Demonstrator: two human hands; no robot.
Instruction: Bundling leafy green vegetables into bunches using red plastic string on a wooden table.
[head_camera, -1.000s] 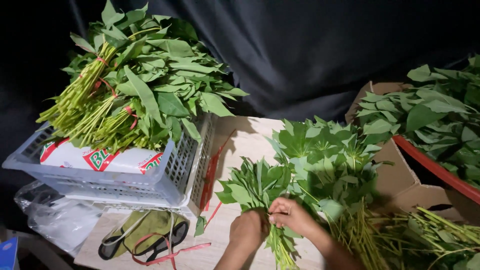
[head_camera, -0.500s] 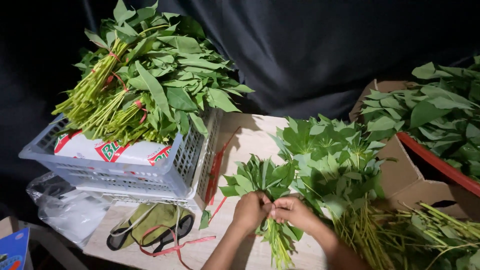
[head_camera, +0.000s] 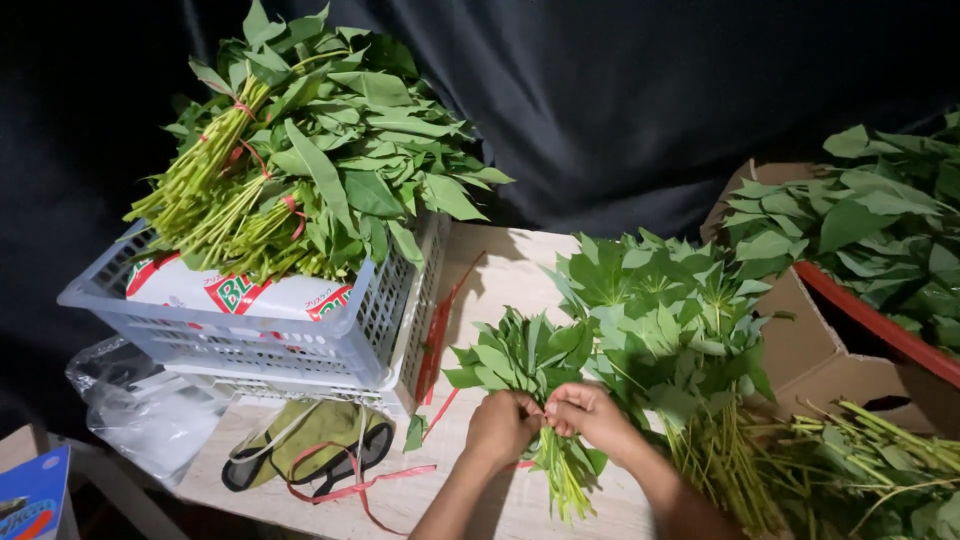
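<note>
The left hand (head_camera: 500, 428) has come in beside the right hand (head_camera: 585, 412); both now pinch shut around the stems of a small leafy bundle (head_camera: 530, 365) on the wooden board (head_camera: 480, 290). It lies just right of the basket (head_camera: 250, 335) of tied bunches.

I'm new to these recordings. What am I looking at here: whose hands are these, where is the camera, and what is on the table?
There is no machine here. A person wears a camera on the head, so the single view looks down at their own bare hands. The left hand and right hand meet over a small bundle of leafy stems, gripping it where the stems gather. It lies on a pale wooden table. Beside it to the right is a loose pile of greens. On the left a white plastic basket is heaped with tied bundles. A cardboard box with more leaves stands at the right, and red string lies near the front edge.
</note>
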